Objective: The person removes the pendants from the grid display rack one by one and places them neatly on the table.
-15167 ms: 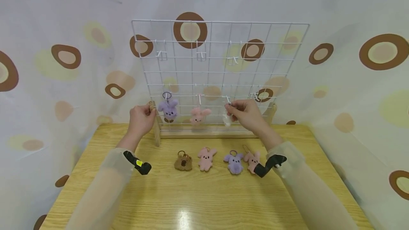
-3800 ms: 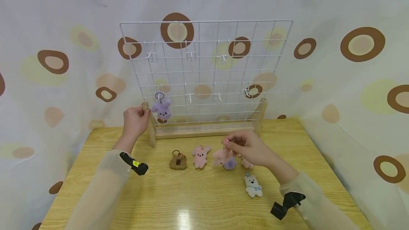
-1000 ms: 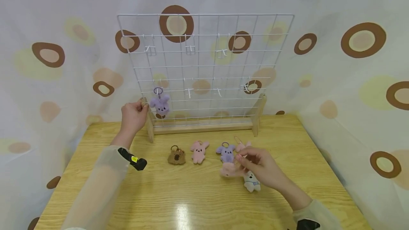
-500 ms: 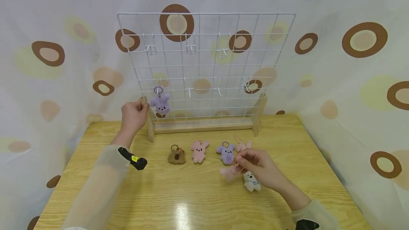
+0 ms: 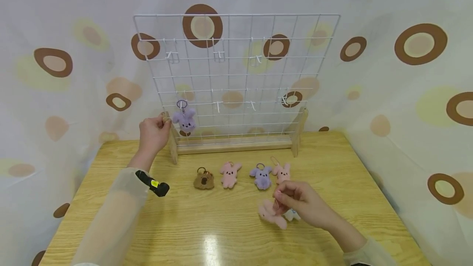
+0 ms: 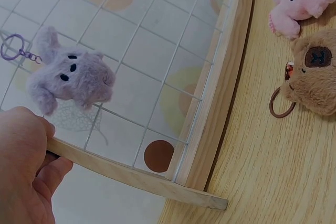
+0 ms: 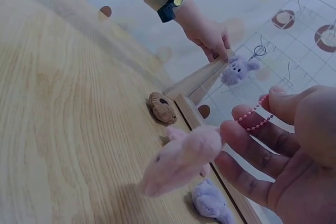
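My left hand pinches the top of the wooden left post of a white wire grid rack. Beside it a purple plush bunny keychain hangs by its ring from a hook. Over the table, my right hand pinches the pink bead chain of a pink plush bunny keychain, whose body dangles tilted below the fingers. A white plush bear keychain lies behind it, mostly hidden by the hand and the pink bunny.
A row of keychains lies before the rack: a brown plush, a pink bunny, a purple plush and another pink bunny, partly covered by my right hand. Bare hooks stick out from the grid. Patterned cloth surrounds the table.
Earlier, a pink bunny and a white keychain hung on the lower hooks; now those hooks are bare. The right hand has carried the pink bunny down toward the white bear. The left hand stays put.
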Demonstrator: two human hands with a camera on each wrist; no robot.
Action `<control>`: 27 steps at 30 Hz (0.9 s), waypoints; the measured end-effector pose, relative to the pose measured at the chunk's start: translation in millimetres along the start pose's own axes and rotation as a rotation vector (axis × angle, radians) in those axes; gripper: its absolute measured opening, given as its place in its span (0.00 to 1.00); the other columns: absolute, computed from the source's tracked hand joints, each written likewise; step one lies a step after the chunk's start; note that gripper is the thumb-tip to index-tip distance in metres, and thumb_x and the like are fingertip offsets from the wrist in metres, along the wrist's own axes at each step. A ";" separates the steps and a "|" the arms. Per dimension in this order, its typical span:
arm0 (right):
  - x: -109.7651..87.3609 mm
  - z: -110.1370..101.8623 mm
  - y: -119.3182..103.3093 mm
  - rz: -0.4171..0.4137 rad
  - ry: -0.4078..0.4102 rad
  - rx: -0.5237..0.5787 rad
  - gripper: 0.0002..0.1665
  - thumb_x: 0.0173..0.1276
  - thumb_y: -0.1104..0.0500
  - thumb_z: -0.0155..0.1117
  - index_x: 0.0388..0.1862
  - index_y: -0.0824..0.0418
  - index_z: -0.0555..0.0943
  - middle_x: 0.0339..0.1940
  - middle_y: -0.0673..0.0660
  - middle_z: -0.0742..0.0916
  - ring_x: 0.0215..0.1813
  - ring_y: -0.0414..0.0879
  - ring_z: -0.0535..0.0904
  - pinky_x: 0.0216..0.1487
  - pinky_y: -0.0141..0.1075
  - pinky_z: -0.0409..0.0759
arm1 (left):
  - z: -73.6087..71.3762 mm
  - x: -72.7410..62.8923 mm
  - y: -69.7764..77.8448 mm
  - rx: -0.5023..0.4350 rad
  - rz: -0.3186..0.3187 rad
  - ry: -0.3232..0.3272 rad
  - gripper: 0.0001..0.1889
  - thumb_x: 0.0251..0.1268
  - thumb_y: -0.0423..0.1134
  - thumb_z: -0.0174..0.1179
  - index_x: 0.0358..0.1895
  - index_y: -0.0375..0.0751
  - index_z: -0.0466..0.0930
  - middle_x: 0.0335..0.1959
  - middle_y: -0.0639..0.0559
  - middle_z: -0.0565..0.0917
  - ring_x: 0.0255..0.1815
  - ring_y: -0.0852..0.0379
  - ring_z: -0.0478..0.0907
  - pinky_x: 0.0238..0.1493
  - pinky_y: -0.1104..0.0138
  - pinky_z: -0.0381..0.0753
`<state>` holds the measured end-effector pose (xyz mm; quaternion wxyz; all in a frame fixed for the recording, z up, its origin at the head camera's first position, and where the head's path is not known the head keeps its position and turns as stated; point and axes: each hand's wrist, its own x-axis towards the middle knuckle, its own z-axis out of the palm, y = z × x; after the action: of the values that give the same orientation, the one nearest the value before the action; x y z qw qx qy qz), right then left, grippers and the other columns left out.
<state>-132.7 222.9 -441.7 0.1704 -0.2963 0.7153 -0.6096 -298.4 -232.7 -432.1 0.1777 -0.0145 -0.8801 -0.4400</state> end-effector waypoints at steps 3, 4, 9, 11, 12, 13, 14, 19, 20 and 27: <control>-3.8 0.1 0.2 0.004 -0.024 -0.013 0.10 0.85 0.67 0.53 0.47 0.73 0.80 0.35 0.65 0.87 0.38 0.51 0.87 0.42 0.45 0.88 | -0.9 0.3 -1.9 0.003 -0.001 0.007 0.14 0.80 0.35 0.59 0.38 0.26 0.87 0.25 0.39 0.86 0.17 0.57 0.69 0.16 0.70 0.63; -4.8 0.0 0.6 0.008 -0.033 -0.014 0.10 0.85 0.67 0.53 0.46 0.72 0.80 0.34 0.65 0.86 0.38 0.50 0.87 0.42 0.44 0.88 | -1.0 0.5 -2.4 0.004 0.000 0.007 0.14 0.80 0.34 0.59 0.37 0.26 0.87 0.24 0.40 0.86 0.18 0.57 0.69 0.17 0.70 0.64; -6.7 -2.4 1.3 0.035 -0.085 0.028 0.08 0.84 0.68 0.53 0.46 0.68 0.81 0.32 0.68 0.84 0.36 0.47 0.86 0.40 0.44 0.88 | -0.5 0.9 -4.7 0.006 0.006 0.007 0.14 0.80 0.34 0.59 0.36 0.26 0.85 0.24 0.41 0.85 0.18 0.57 0.70 0.17 0.70 0.64; -5.1 -3.3 1.7 0.055 -0.101 0.035 0.08 0.85 0.67 0.53 0.46 0.68 0.80 0.32 0.69 0.84 0.35 0.48 0.86 0.40 0.46 0.88 | -0.7 1.0 -5.1 0.009 0.014 0.010 0.13 0.80 0.34 0.59 0.38 0.26 0.86 0.25 0.40 0.85 0.18 0.58 0.70 0.17 0.71 0.64; -3.3 -3.8 2.5 0.063 -0.110 0.033 0.08 0.85 0.67 0.53 0.46 0.69 0.80 0.32 0.70 0.84 0.35 0.50 0.86 0.39 0.47 0.88 | -0.8 1.4 -5.2 0.012 0.019 0.013 0.13 0.80 0.34 0.60 0.38 0.26 0.87 0.26 0.39 0.86 0.17 0.58 0.69 0.17 0.71 0.64; -1.0 -4.7 3.6 0.065 -0.117 0.025 0.09 0.85 0.67 0.53 0.46 0.69 0.80 0.31 0.70 0.84 0.34 0.52 0.87 0.38 0.47 0.88 | -1.0 1.9 -5.3 0.016 0.026 0.018 0.12 0.79 0.33 0.60 0.38 0.26 0.87 0.25 0.39 0.86 0.17 0.60 0.69 0.17 0.71 0.64; 2.1 -5.9 5.8 0.069 -0.122 0.013 0.09 0.85 0.66 0.53 0.46 0.69 0.80 0.31 0.70 0.84 0.33 0.54 0.86 0.37 0.48 0.88 | -1.4 2.2 -5.3 0.016 0.028 0.021 0.12 0.79 0.33 0.60 0.39 0.26 0.87 0.27 0.38 0.87 0.17 0.59 0.69 0.17 0.71 0.64; 22.7 -14.0 23.6 0.130 -0.125 -0.010 0.10 0.86 0.64 0.54 0.46 0.69 0.80 0.30 0.67 0.84 0.31 0.55 0.85 0.36 0.47 0.88 | -2.2 2.7 -4.2 0.002 0.018 0.024 0.11 0.79 0.33 0.60 0.45 0.26 0.89 0.35 0.36 0.90 0.20 0.57 0.73 0.19 0.72 0.67; 27.3 -15.5 28.1 0.146 -0.120 -0.017 0.10 0.86 0.63 0.55 0.46 0.69 0.80 0.31 0.66 0.84 0.31 0.52 0.85 0.36 0.46 0.88 | -2.2 2.2 -3.7 -0.006 0.011 0.019 0.12 0.79 0.33 0.60 0.46 0.26 0.89 0.37 0.35 0.90 0.22 0.55 0.74 0.19 0.72 0.67; 54.8 -19.0 58.4 0.157 -0.085 -0.117 0.14 0.85 0.63 0.57 0.43 0.75 0.80 0.31 0.66 0.85 0.30 0.48 0.82 0.30 0.34 0.82 | 0.0 0.8 -2.5 -0.012 0.012 0.026 0.12 0.79 0.32 0.61 0.50 0.25 0.89 0.43 0.34 0.90 0.23 0.55 0.76 0.19 0.73 0.69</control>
<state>-198.8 207.7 -488.3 0.2305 -0.2742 0.7627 -0.5385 -299.7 -234.3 -433.8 0.1918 -0.0149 -0.8748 -0.4446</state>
